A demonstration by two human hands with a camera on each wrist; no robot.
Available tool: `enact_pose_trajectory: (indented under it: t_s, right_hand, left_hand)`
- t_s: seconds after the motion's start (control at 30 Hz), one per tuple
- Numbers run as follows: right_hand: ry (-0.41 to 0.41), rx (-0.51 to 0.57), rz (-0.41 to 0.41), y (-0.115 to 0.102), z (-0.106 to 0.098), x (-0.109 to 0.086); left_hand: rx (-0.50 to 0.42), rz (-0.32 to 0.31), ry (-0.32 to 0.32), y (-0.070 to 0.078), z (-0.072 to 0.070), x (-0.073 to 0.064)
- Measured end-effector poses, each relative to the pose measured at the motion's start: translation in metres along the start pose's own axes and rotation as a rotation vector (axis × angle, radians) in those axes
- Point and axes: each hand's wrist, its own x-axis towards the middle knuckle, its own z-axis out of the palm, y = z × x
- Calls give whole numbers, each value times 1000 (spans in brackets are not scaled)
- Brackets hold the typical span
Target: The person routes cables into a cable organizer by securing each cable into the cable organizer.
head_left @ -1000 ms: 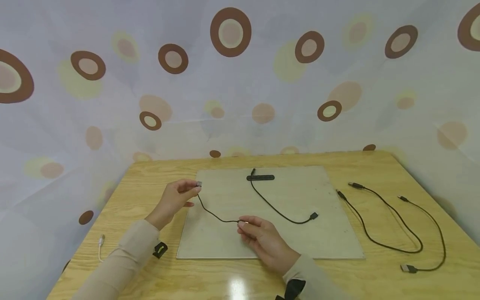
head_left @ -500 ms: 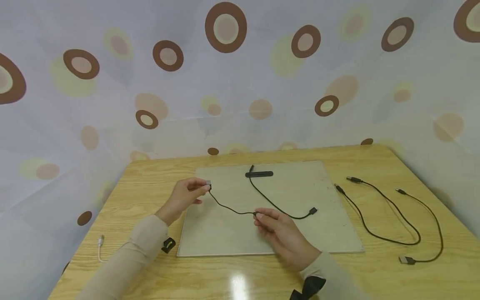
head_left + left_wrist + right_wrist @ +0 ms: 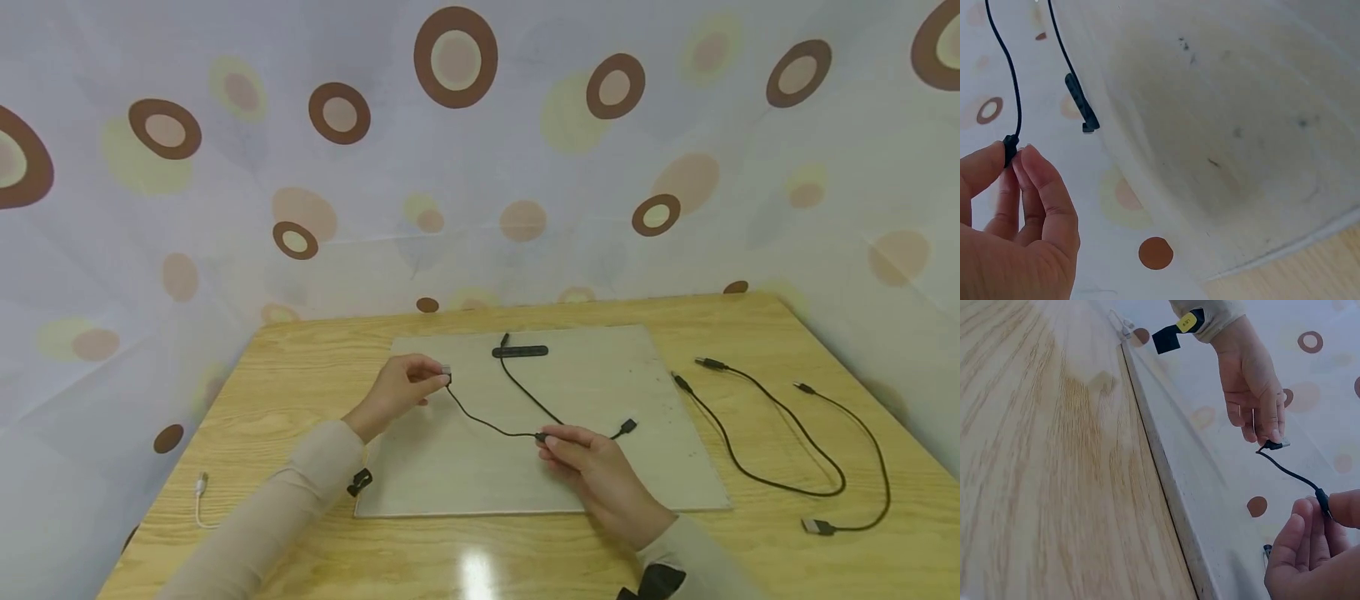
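My left hand (image 3: 401, 390) pinches the metal-tipped USB plug (image 3: 447, 374) of a short black cable (image 3: 495, 428). At the cable's other end my right hand (image 3: 600, 471) pinches its small black connector (image 3: 1322, 503), whose tip is hidden by the fingers. The cable hangs in a slack curve between the hands, above a pale board (image 3: 450, 487). On that board lies a second black cable (image 3: 525, 390), partly covered by my right hand, with its USB plug (image 3: 628, 427) showing to the right. A flat black strip (image 3: 528, 352) lies under its far end.
On the wooden table (image 3: 315, 350), right of the board, lie a black cable looped in a U (image 3: 795, 490) and another black cable with a USB plug (image 3: 817, 526). A white cable (image 3: 199, 500) lies at left, partly behind my sleeve. A spotted cloth (image 3: 375, 192) hangs behind.
Both hands have moved right across the board, carrying the black cable between them. My right hand now covers part of the second cable. The other cables have stayed put.
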Motion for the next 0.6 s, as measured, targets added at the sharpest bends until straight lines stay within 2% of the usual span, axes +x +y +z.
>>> enact_pose_trajectory:
  t_s: [0.13, 0.27, 0.5, 0.6]
  right_hand:
    - [55, -39, -35, -1, -10, -2]
    - [107, -165, -70, 0, -17, -4]
    - [163, -450, -126, 0, -28, -9]
    - [157, -610, -223, -1, -31, -12]
  left_hand:
    - [60, 1, -8, 5, 9, 6]
    - [106, 28, -14, 10, 19, 12]
    - [227, 141, -21, 17, 40, 26]
    - [271, 188, -28, 20, 47, 32]
